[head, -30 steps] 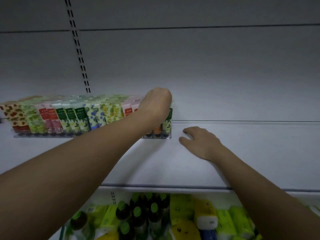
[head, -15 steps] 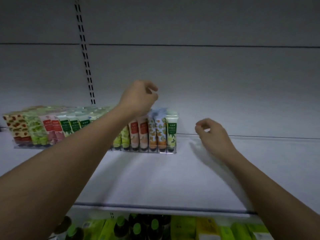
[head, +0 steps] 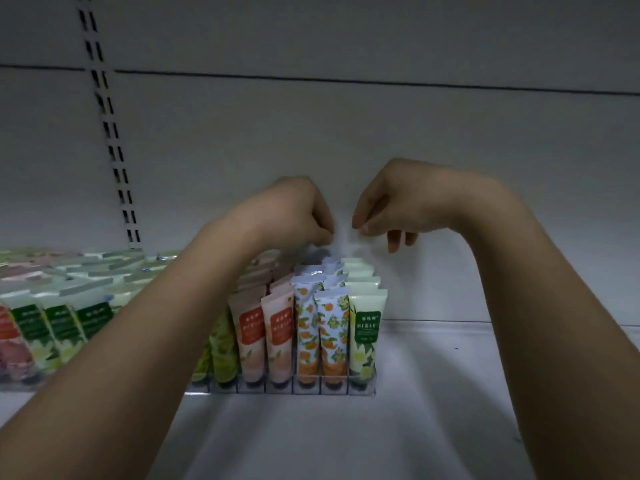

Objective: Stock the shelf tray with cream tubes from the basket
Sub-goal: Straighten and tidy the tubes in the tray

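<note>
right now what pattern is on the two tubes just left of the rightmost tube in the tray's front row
Oranges with green leaves on a pale blue-white tube, seen in the head view.

A white shelf [head: 433, 403] spans the lower part of the view. Behind the shelf rises a pale grey back panel [head: 346, 140], crossed by a thin dark seam [head: 381, 84] high above the shelf. At the panel's left, a slotted upright [head: 110, 133] with paired dark slots runs down to the shelf's back edge.
</note>
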